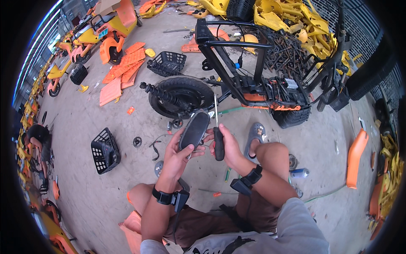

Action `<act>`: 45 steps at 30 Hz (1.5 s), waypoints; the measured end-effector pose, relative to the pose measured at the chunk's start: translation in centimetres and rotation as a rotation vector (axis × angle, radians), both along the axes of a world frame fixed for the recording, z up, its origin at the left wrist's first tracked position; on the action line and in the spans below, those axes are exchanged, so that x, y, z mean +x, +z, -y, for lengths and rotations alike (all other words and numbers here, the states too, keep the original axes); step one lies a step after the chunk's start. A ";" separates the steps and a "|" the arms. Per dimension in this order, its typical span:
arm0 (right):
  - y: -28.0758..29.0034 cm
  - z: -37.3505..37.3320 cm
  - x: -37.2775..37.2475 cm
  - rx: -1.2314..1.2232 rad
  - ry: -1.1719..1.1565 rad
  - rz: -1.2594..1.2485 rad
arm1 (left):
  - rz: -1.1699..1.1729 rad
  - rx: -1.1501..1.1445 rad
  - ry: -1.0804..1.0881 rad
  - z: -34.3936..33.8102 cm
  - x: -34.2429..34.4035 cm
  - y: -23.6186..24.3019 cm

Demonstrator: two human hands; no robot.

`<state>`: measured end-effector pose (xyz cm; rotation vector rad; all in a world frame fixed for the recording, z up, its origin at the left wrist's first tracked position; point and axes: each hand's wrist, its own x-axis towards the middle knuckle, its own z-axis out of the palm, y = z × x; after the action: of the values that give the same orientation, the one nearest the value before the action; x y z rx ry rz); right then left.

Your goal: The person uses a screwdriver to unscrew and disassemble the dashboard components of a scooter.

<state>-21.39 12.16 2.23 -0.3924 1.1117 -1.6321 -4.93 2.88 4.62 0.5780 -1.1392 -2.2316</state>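
Within left grip (175, 153), dark oval piece (196, 128); within right grip (231, 148), screwdriver (218, 143)

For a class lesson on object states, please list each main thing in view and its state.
Dark oval part: held in the left hand
Screwdriver: held in the right hand, pointing forward
Scooter frame: largely stripped of panels
Orange panels: loosely piled
Blue can: lying on its side
Wristbands: fastened

Conc. floor (76, 127), grey w/ dk stains. Patterned wall (368, 31) upper R; ribbed wall (44, 34) upper L, brightly lit.
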 end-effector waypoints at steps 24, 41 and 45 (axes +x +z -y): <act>9.4 -0.2 -2.2 -0.273 -0.284 -0.715 | 0.025 -0.164 0.476 5.1 2.7 -4.3; 16.3 4.6 0.9 -0.695 -0.251 -0.568 | 0.032 -0.109 0.618 4.8 1.2 -2.5; 18.1 4.5 0.1 -0.752 -0.222 -0.694 | 0.052 -0.162 0.562 4.5 0.2 1.6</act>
<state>-21.33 7.70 20.35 -1.4496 0.9981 -2.1599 -4.71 -1.58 6.22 0.7796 -1.0156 -1.6399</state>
